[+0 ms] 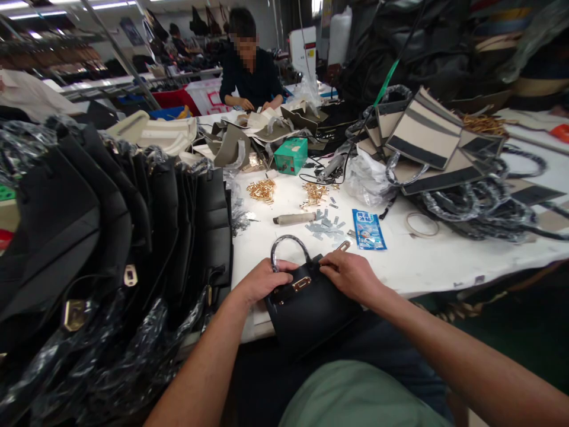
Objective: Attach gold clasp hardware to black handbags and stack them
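A small black handbag (pixel 313 317) leans at the table's front edge, by my lap. Its arched handle (pixel 290 238) is wrapped in clear plastic, and a gold plate (pixel 301 284) sits on the front near the top. My left hand (pixel 262 280) grips the upper left edge beside the handle, thumb on the near side. At the upper right corner, my right hand (pixel 353 274) pinches the bag with thumb and fingers closed. A gold metal fitting (pixel 343 246) sticks up just behind those fingers; what exactly the fingertips press is hidden.
Black bags (pixel 169 219) stand in a row on the left. Gold fasteners (pixel 261 191), grey metal plates (pixel 329 225), a wrapped rod (pixel 296 219), a blue packet (pixel 368 229) and a green box (pixel 290 156) lie ahead. Bag panels (pixel 427 133) pile up right; a co-worker (pixel 251 77) sits opposite.
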`<state>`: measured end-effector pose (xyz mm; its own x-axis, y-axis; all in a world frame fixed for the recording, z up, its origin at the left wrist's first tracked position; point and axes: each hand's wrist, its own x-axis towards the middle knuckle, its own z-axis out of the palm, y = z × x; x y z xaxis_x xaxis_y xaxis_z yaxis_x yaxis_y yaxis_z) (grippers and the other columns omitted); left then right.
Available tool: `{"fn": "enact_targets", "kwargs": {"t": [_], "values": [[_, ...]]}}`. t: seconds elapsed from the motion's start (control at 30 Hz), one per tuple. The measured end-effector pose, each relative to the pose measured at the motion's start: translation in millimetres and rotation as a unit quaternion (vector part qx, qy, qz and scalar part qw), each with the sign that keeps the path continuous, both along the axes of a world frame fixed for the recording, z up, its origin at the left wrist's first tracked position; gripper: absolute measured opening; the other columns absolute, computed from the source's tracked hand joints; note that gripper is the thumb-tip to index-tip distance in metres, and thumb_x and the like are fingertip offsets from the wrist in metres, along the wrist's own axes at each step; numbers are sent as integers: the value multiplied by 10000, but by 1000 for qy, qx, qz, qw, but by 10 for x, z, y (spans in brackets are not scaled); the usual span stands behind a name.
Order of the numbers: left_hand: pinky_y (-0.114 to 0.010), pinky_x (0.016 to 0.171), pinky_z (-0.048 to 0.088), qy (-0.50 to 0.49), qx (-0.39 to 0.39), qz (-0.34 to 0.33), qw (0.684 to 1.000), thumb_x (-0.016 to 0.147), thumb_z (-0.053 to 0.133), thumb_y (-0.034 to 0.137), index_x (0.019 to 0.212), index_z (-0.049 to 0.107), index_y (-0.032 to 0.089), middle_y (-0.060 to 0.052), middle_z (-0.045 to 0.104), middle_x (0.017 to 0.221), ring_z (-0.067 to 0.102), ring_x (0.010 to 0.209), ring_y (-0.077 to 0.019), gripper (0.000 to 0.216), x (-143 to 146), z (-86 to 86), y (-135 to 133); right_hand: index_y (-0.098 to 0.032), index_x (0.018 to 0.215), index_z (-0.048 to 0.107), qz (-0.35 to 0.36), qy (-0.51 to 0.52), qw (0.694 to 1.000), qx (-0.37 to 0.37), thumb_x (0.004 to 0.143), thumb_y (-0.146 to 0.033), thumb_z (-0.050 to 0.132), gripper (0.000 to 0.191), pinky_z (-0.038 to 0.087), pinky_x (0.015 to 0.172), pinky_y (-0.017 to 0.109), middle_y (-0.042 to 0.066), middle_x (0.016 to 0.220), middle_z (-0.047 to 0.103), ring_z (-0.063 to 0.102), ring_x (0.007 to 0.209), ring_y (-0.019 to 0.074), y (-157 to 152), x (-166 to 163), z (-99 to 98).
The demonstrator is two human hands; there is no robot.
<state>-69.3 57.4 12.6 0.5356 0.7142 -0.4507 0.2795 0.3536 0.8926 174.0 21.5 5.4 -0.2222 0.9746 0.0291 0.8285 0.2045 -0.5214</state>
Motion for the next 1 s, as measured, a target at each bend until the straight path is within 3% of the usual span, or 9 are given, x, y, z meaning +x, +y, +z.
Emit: {"fn": "enact_targets", "kwargs": {"t": [0.23,0.5,0.7,0.83,1.0], "values": [[-246,645,487,-21,-5,-1,1000,740,650,230,1151,716,115,-74,768,902,666,696,-168,432,-29,-26,-37,-245,943,710,16,-109,994,-5,909,-264,558,157,390,657,272,49,929,722,657,812,200,13,-143,127],[-239,630,472,-24,31,4,999,752,645,237,1087,741,113,-64,763,857,654,682,-161,370,-75,-37,-87,-267,977,691,-35,-18,999,18,899,-298,578,140,437,713,269,15,906,734,666,822,186,-97,-92,62],[-242,666,479,-39,38,-6,998,750,641,218,1068,747,114,-66,764,883,656,708,-161,351,-72,-50,-88,-229,917,686,23,-138,990,-3,904,-248,545,144,400,656,266,58,915,720,663,803,199,-49,-250,140],[-233,620,464,-35,28,9,999,741,648,228,1069,741,114,-56,756,826,634,656,-147,360,-87,-42,-95,-250,961,708,11,3,1000,4,892,-267,586,141,447,741,273,24,937,720,655,857,190,-18,-125,103],[-240,618,465,-27,32,36,998,731,675,247,1066,729,112,-52,749,804,630,642,-146,365,-124,-41,-107,-256,1063,728,25,169,985,-32,866,-299,625,227,487,738,268,9,921,719,647,787,162,-34,100,128]]}}
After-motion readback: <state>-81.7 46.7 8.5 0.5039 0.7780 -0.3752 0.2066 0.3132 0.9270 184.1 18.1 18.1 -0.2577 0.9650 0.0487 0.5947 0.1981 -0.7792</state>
